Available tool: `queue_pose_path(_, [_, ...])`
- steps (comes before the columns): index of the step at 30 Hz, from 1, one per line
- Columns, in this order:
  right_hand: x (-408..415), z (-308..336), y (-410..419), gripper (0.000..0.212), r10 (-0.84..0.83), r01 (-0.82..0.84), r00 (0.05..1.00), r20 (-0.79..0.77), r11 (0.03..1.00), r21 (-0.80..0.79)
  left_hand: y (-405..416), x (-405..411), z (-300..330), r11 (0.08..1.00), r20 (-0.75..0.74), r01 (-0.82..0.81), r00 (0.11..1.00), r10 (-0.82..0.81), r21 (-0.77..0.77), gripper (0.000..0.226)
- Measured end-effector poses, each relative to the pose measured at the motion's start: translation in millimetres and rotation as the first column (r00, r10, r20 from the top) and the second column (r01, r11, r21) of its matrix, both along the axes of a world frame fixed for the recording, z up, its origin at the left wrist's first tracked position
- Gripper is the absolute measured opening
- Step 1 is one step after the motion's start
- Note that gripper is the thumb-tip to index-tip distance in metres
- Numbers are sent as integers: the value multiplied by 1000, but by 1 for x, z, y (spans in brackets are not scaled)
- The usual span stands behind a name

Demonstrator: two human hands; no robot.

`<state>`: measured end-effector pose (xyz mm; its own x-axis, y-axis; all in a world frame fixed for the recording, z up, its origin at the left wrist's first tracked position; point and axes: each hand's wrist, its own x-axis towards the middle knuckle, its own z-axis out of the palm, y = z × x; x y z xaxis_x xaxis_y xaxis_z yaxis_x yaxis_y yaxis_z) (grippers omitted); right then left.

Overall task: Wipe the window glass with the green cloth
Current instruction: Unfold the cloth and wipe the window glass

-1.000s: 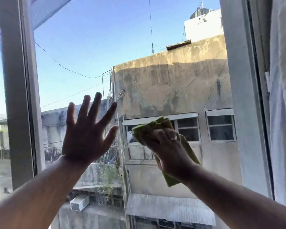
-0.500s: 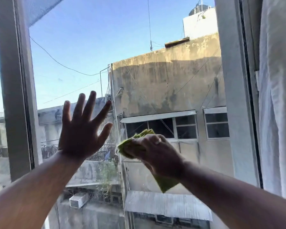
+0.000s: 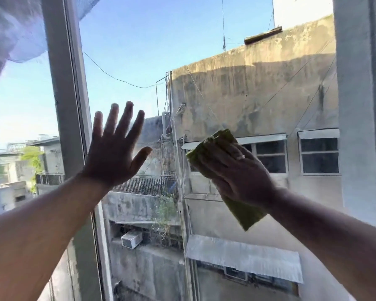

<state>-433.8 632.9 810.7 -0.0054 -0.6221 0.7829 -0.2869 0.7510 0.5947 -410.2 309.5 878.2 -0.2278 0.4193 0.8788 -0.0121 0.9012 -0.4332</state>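
Above fingertips: bare window glass (image 3: 139, 51).
Between hands: open pane.
Left of spread left hand (image 3: 113, 153): upright frame post (image 3: 65, 105) blocks.
Right of cloth-pressing right hand (image 3: 237, 172): window frame (image 3: 354, 105).

An upper-floor room in a dense residential block — the window frame (image 3: 67, 105) is rising at ten o'clock, a sheer white curtain (image 3: 11, 33) is hanging at eleven, and through the glass a stained concrete building (image 3: 258, 94) with awnings is standing at two.
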Motion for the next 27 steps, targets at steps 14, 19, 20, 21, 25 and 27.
queue_pose_path(14, [5, -48, -56, 41, 61, -58, 998, 11, 983, -173, -9, -11, -2, 993, -43, 118, 992, -118, 9, 65])
queue_pose_path(19, [6, -58, -116, 59, 132, -116, 991, 27, 938, -327, -10, -9, -2, 992, -44, 125, 991, -125, -4, 65])
queue_pose_path(20, [9, -78, -118, 58, 121, -113, 990, 68, 986, -121, -11, -8, -1, 992, -35, 125, 992, -125, -4, 65])
queue_pose_path(21, [13, -92, -110, 55, 81, -88, 992, 96, 994, 70, -11, -7, 0, 992, -24, 126, 992, -126, -2, 65])
queue_pose_path(25, [8, -54, -65, 41, 47, -48, 999, -10, 993, -111, -8, -8, -2, 994, -35, 110, 993, -110, 11, 65])
queue_pose_path(27, [9, -24, -74, 47, 66, -69, 998, -23, 913, -401, -8, -8, -2, 994, -39, 109, 993, -109, 14, 65])
